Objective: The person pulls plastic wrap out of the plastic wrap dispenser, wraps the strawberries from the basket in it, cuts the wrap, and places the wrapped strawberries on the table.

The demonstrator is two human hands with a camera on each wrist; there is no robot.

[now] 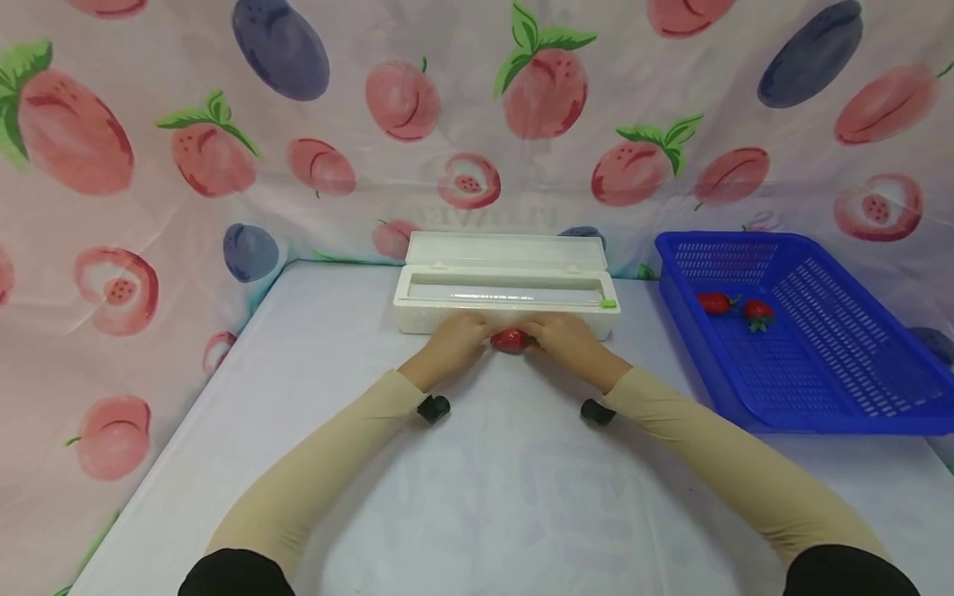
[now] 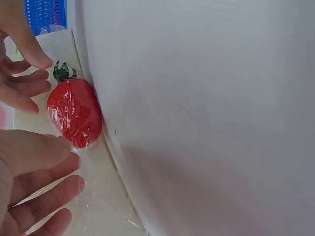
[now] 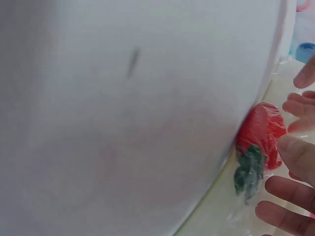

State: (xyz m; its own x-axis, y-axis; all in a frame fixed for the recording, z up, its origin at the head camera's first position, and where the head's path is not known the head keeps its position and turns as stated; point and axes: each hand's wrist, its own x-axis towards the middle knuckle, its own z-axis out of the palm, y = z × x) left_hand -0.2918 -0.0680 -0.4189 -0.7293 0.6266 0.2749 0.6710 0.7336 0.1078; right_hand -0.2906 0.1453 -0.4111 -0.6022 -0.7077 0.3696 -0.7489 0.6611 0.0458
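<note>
A red strawberry [image 1: 510, 340] with green leaves lies wrapped in clear cling film against the front of a white cling film dispenser [image 1: 507, 319]. My left hand [image 1: 456, 338] is at the tip of the strawberry. In the left wrist view its thumb [image 2: 54, 147] is right at the film, with the fingers spread apart below. On the leafy side, my right hand [image 1: 570, 341] has its thumb and fingers parted beside the fruit. The right wrist view shows glossy film bunched round the strawberry [image 3: 261, 130] and its leaves.
The dispenser's lid [image 1: 507, 251] stands raised at the back, with a green piece [image 1: 609, 304] at the right end. At the right, a blue basket [image 1: 734, 397] holds two strawberries [image 1: 758, 313]. Behind the white table [image 1: 477, 497] hangs a fruit-patterned cloth [image 1: 551, 182].
</note>
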